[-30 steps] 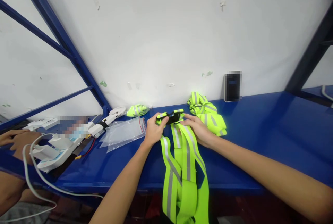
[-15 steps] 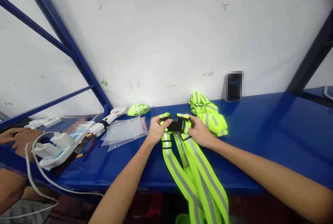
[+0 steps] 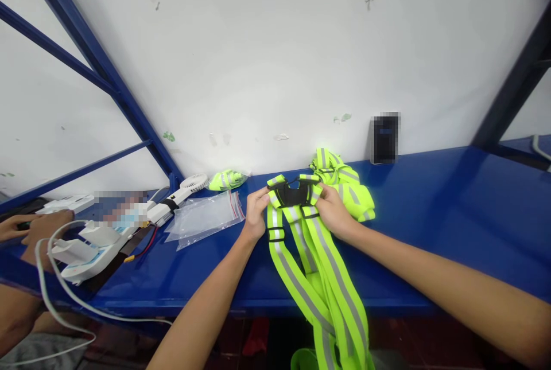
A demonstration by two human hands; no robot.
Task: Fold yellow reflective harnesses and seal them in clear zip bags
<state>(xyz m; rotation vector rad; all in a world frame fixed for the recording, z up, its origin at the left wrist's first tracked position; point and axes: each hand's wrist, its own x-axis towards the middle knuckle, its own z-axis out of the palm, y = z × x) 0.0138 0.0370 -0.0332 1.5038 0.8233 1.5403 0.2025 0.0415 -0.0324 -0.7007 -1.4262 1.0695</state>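
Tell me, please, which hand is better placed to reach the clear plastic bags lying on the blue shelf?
Left, probably. The left hand grips the neon-yellow reflective strap vest right beside the clear plastic bags; the right hand holds the vest's far side, beyond the left hand.

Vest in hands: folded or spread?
Spread. Both hands, left hand and right hand, hold the vest top apart; straps hang loose over the table edge.
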